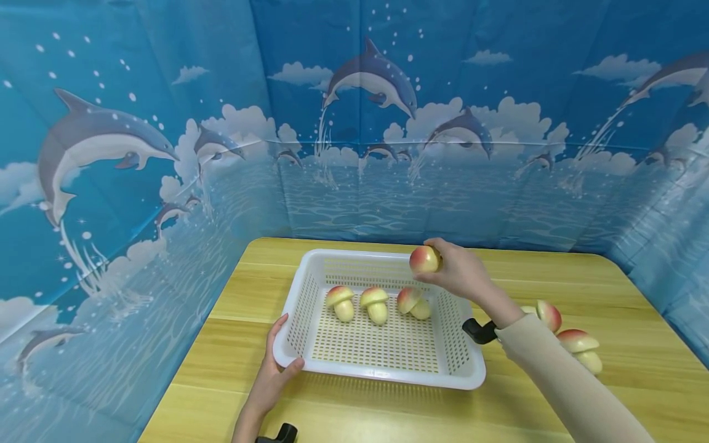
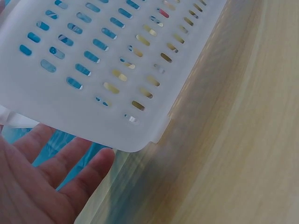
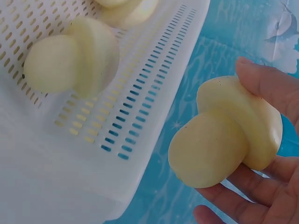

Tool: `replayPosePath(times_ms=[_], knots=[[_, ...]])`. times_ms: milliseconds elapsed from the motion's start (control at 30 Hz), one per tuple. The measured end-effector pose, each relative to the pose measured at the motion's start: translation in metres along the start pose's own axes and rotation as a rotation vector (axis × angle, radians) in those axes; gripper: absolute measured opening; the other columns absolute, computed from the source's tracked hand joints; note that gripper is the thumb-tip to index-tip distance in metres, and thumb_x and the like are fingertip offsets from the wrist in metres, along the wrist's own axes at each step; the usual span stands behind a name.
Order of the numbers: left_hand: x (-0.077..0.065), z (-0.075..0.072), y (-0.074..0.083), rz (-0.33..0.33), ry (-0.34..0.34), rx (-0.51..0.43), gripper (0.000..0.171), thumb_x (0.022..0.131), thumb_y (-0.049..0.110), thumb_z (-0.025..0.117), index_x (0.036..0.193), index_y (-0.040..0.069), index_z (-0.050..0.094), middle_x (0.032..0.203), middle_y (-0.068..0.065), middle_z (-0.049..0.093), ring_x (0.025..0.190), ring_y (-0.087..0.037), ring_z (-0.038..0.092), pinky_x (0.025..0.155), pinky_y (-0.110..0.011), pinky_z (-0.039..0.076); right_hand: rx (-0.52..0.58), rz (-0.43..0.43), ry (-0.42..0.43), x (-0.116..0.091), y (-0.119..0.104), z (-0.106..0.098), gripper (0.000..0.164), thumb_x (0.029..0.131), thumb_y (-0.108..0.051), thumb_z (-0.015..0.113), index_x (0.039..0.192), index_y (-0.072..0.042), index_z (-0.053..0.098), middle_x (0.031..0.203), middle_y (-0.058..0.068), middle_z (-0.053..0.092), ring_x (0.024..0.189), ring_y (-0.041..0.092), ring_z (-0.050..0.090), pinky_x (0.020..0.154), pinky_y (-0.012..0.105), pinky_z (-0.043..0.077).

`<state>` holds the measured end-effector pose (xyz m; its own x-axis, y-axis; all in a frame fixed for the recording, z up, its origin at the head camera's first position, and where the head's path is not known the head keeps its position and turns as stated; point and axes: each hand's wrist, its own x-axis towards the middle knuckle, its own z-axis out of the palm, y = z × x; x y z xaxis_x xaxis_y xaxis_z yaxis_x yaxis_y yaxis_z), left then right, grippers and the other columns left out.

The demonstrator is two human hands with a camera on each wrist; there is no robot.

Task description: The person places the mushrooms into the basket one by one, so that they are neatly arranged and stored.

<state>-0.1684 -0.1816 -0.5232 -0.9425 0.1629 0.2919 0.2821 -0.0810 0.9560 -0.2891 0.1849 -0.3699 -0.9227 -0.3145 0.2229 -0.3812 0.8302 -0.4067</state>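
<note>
While the left hand [image 1: 271, 376] holds the near left corner of the white basket [image 1: 376, 373] between thumb and fingers, three toy mushrooms [image 1: 376, 309] lie in a row inside. By the far right corner, the right hand [image 1: 461, 272] grasps a raised mushroom [image 1: 424, 259] in its fingers: the step seems to be loading, and next likely calls for lowering inside the rim and release. Two spare mushrooms [image 1: 578, 340] lie nearer the right edge of the tabletop [image 1: 637, 307].
</note>
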Motion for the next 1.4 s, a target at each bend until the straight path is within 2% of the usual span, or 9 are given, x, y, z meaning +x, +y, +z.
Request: replayPosePath(times_ms=[500,1067,1400], knots=[[0.0,0.0,-0.001,0.01,0.004,0.01,0.081,0.087,0.002,0.06,0.151,0.022,0.014,0.149,-0.024,0.023,0.125,-0.048,0.036,0.094,-0.046,0.042,-0.018,-0.08,0.01,0.003,-0.013,0.012,0.07,0.073,-0.037,0.081,0.128,-0.003,0.053,0.106,0.012,0.064,0.079,0.024,0.061,0.062,0.039,0.049],[0.0,0.0,-0.002,0.011,-0.006,0.012,0.081,0.088,0.001,0.059,0.151,0.023,0.013,0.149,-0.023,0.022,0.126,-0.048,0.035,0.093,-0.05,0.042,-0.04,-0.103,-0.001,0.008,-0.026,0.022,0.068,0.072,-0.037,0.082,0.125,-0.005,0.055,0.101,0.009,0.065,0.079,0.023,0.061,0.063,0.04,0.049],[0.001,-0.001,-0.002,0.018,-0.009,0.009,0.081,0.088,0.001,0.058,0.151,0.022,0.013,0.15,-0.023,0.022,0.127,-0.047,0.035,0.094,-0.047,0.042,-0.059,-0.114,-0.036,0.007,-0.032,0.027,0.075,0.073,-0.043,0.08,0.13,-0.003,0.053,0.111,0.012,0.065,0.086,0.025,0.063,0.069,0.042,0.05]])
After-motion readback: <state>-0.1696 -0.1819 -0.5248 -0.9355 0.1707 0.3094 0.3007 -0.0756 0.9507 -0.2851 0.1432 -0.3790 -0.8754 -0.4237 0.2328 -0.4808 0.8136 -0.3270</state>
